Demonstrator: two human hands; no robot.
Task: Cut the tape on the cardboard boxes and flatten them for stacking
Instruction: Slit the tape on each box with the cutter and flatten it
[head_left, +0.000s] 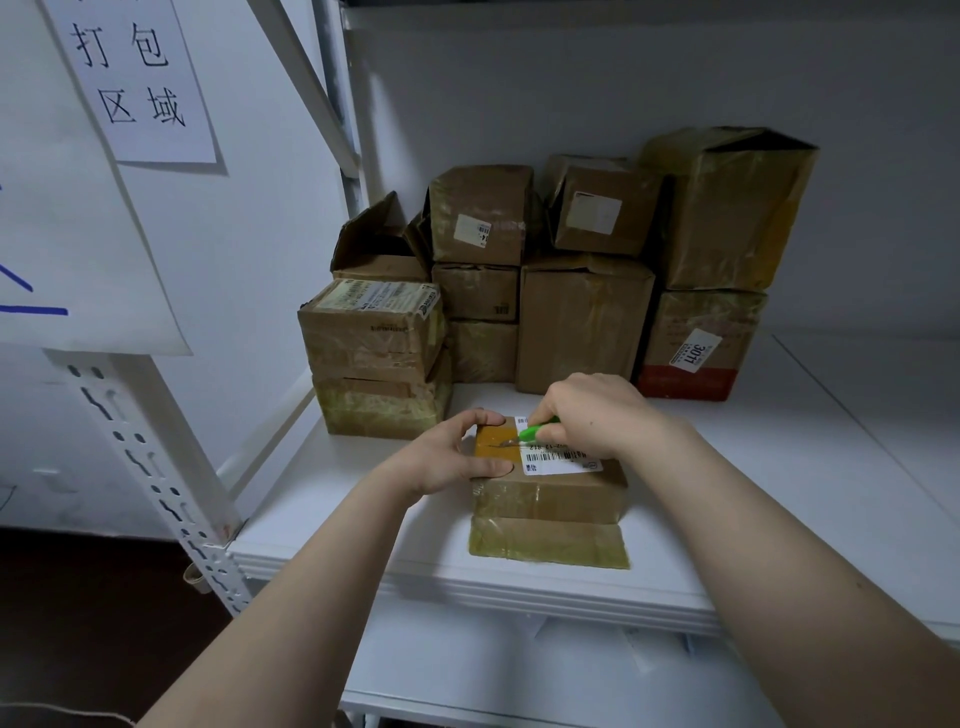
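A small taped cardboard box (550, 493) with a white barcode label sits near the front of the white shelf (753, 519). My left hand (457, 457) grips the box's left end, thumb on the near side and fingers over the top far edge. My right hand (592, 415) holds a green utility knife (535, 432) whose blade tip touches the tape on the box's top, just left of the label. A flap wrapped in yellowish tape lies flat on the shelf in front of the box.
Several taped cardboard boxes (582, 322) are stacked against the back wall, two more stacked at the left (371, 332). A slotted white upright (156, 467) stands at the left. A paper sign (140, 78) hangs on the left wall. Bare shelf lies to the right.
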